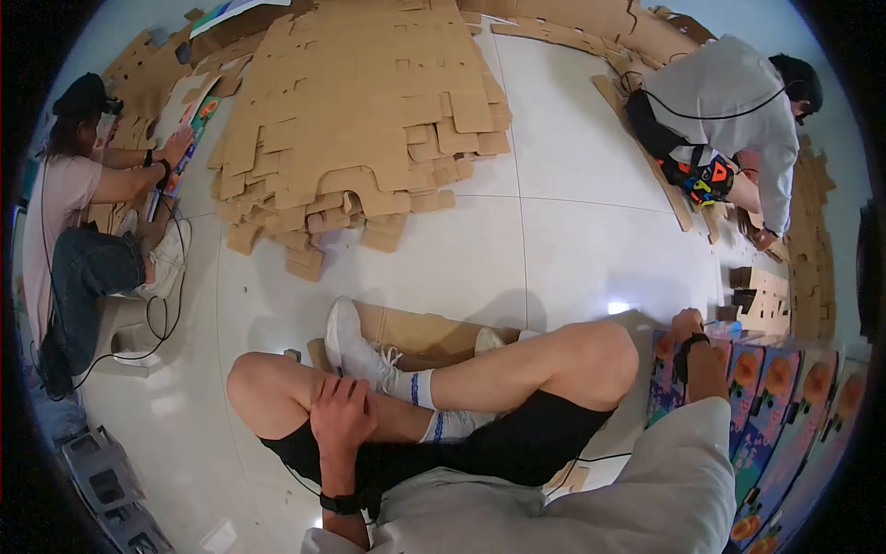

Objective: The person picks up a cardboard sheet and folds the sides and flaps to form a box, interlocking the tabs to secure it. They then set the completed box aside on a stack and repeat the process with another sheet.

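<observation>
the left hand [343, 414] lies on the bent left leg [281, 392], its fingers laid out loosely, with nothing seen in it. the right hand [686, 325] is at the far end of the row of boxes [757, 443], by the right knee. its fingers are hard to see, so i cannot tell if they pinch a box or just rest there.

the boxes stand close side by side on the right. if the right arm bumps or leans on them, i think the row could tip or slide. a bit of black cord [604, 457] pokes out by the right leg; it could snag if the person gets up fast. a piece of cardboard [415, 334] lies by the shoes, and a foot could bend it.

farther out, the big pile [341, 111] has messy edges, so loose sheets could slip on the shiny floor [591, 249].

the legs hide where the cord goes. the near boxes are cut off by the dark round edge. the person at the right [720, 102] bends down, and what their hands do is hard to make out.
</observation>
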Demonstrator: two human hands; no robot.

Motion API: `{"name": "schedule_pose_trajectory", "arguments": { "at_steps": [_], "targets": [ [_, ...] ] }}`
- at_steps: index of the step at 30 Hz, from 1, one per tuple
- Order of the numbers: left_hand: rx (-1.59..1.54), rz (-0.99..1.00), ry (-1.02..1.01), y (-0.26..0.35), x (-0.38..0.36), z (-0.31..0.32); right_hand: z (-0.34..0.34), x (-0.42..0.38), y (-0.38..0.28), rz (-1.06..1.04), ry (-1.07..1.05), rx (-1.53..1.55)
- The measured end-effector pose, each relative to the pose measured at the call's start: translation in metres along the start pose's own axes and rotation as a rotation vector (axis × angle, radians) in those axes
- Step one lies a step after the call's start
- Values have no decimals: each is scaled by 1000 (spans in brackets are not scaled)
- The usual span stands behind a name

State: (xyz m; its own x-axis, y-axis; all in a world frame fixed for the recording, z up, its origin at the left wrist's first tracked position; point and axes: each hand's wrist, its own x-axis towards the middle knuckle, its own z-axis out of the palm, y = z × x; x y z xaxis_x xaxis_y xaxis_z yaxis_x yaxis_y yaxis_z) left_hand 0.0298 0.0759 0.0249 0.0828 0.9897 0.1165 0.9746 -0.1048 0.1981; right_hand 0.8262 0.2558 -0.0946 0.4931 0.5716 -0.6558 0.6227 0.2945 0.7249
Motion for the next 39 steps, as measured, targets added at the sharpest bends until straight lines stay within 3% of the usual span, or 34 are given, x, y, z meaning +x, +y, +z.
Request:
{"name": "schedule_pose_trajectory", "arguments": {
  "at_steps": [5, 12, 23, 34, 37, 38, 39],
  "targets": [
    [-19, -31, -29, -2, -10, 10, 67, -54, -34, -132, -142, 76],
    [-39, -14, 47, -2, -18, 3, 138, -127, -91, -243, -185, 239],
    [-7, 88, 145, -7, -29, 13, 195, -203, -170, -333, -193, 432],
    [0, 57, 133, -3, -34, 7, 248, -252, -222, -375, -249, 500],
    [-74, -37, 46, -9, -25, 8, 230, -240, -233, -350, -113, 476],
    [-116, -74, 2, -12, -17, 9, 179, -250, -224, -154, -46, 616],
    [-303, -166, -8, -21, -5, 13, 167, -234, -221, -103, 233, 721]
  ]
}}
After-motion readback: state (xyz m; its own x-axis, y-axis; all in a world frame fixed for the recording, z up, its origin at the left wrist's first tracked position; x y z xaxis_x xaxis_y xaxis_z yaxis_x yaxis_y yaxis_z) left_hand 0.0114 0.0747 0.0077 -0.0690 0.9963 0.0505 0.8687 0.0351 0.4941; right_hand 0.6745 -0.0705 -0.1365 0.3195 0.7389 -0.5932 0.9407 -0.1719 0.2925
